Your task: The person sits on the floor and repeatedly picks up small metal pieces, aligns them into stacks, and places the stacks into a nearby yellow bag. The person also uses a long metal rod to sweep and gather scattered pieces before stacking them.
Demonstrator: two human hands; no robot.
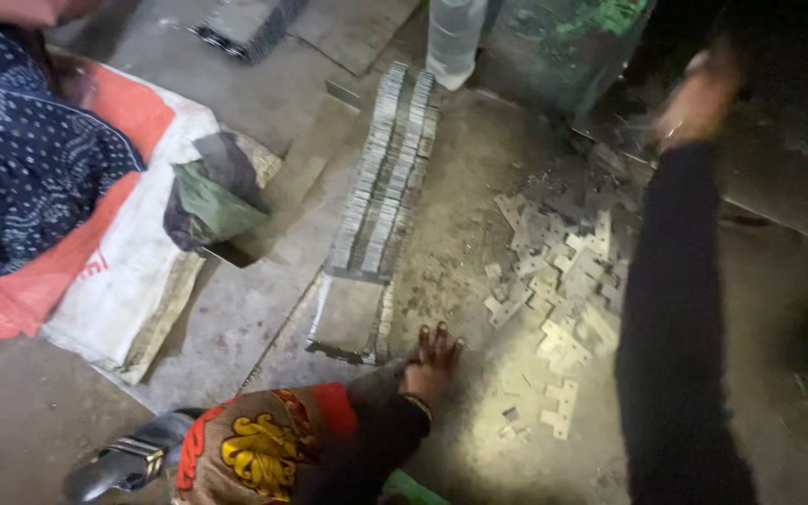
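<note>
While the left hand (430, 363) rests flat on the dusty grey concrete floor (460, 234), its fingers are spread and released, grasping nothing; it seems to carry some of the person's weight, as if for support while leaning forward. It lies just beside a low stack of flat grey metal sheets (348, 318), almost touching its near corner. The right hand (699, 98) is stretched far forward at the end of a long black sleeve (675, 327), up toward a dark green metal machine (563, 47). This hand is blurred, so I cannot tell if the fingers are clenched or loose, or if they hold something.

Between the two hands, a scattered heap of small pale cross-shaped metal cut-outs (563, 281) lies on the floor, near the foot of the machine; probably they dropped there loose, because they have no order. In contrast, two long rows of thin grey metal pieces standing on edge (390, 168) are packed tightly side by side, which keeps them upright. At the left, a dark green cloth bundle (212, 196) sits on a white and orange woven sack (133, 252), next to another person in a blue dotted garment (21, 150).
</note>
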